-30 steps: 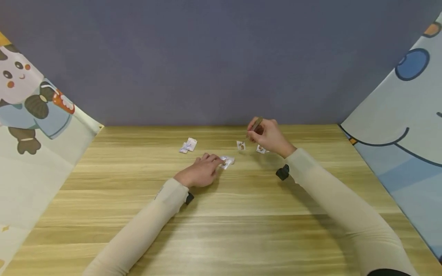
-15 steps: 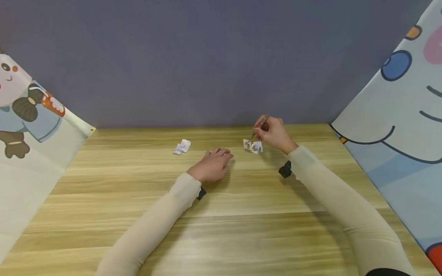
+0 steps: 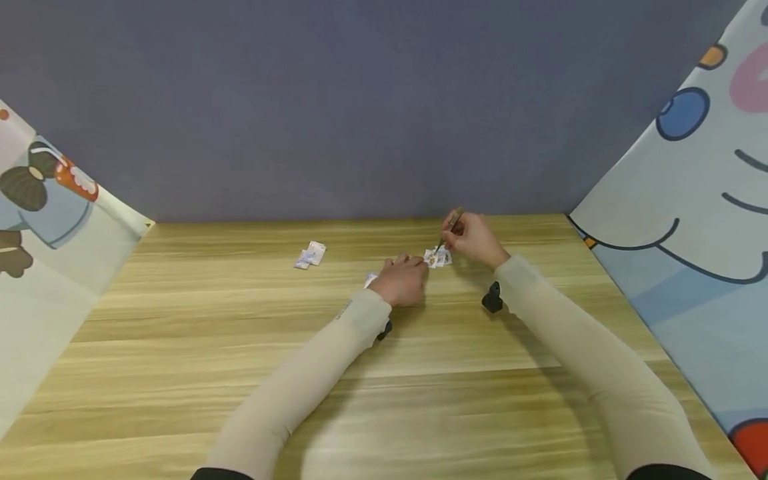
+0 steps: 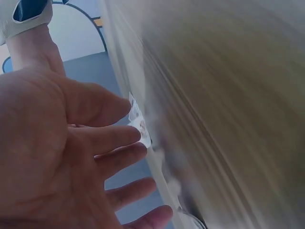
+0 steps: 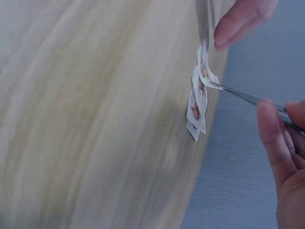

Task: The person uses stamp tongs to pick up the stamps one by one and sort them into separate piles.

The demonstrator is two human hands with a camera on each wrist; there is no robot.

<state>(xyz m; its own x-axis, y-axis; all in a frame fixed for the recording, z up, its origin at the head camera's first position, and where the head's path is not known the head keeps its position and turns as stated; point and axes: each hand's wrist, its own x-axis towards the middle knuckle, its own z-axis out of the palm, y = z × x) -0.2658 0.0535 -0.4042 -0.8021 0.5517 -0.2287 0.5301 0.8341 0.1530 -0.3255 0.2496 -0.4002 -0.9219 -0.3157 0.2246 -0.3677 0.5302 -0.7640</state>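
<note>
My right hand point(image 3: 475, 241) pinches a pair of tweezers point(image 5: 243, 97) between thumb and fingers. The tweezer tips meet the curled-up edge of a small white stamp point(image 5: 204, 68) with an orange-brown picture. This stamp overlaps a little fanned group of similar stamps point(image 5: 196, 109) on the table. My left hand point(image 3: 403, 280) is beside the group's left side, fingers fairly straight and spread in the left wrist view. Whether its fingertips touch a stamp, I cannot tell. Behind the left hand, a purplish-white stamp point(image 3: 370, 277) is partly hidden.
Farther left on the wooden table point(image 3: 240, 347) lies another small overlapping pile of pale stamps point(image 3: 310, 256). A grey-blue wall point(image 3: 360, 113) rises at the back edge. Cartoon-printed panels point(image 3: 678, 200) stand at both sides.
My left hand has lifted off the middle stamps and moved right to the fanned group. My right hand has brought the stamp in the tweezers onto that group.
</note>
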